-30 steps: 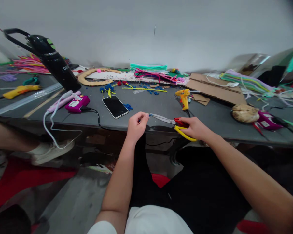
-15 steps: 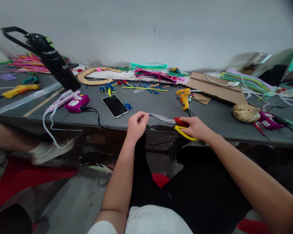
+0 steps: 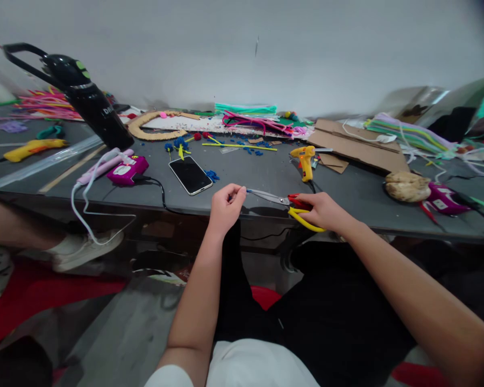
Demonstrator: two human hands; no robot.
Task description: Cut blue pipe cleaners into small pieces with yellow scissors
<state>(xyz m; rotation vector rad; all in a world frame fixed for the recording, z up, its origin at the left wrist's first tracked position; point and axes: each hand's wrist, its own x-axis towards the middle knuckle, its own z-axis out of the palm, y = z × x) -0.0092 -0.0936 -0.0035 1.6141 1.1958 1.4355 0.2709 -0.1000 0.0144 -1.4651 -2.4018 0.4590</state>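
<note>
Scissors (image 3: pixel 283 200) look slightly more closed than one second ago, while the left hand (image 3: pixel 229 203) and the right hand (image 3: pixel 321 210) keep almost the same places

The left hand is closed in a pinch on a thin blue piece (image 3: pixel 248 190), whose end shows just to the right of this hand. The right hand grips the scissors by their handles, with the tips pointing toward the left hand. These tips are just beside the blue piece; whether they touch it, one cannot tell.

Judging by its look, the blue piece should be very light and soft, so it may bend or slip. It is best pinched firmly near its end, with the skin kept away from the sharp tips. The scissors seem stiff and heavier, safest held by the handles.

The front edge of the counter (image 3: pixel 258 172) shows just under both hands, so a small piece could fall there. Beyond the left hand, to its left, lie the phone (image 3: pixel 190 176) and some blue bits (image 3: pixel 212 176). Beyond the right hand is the glue gun (image 3: pixel 305 161), which limits forward movement; between phone and glue gun the counter offers more room.
</note>
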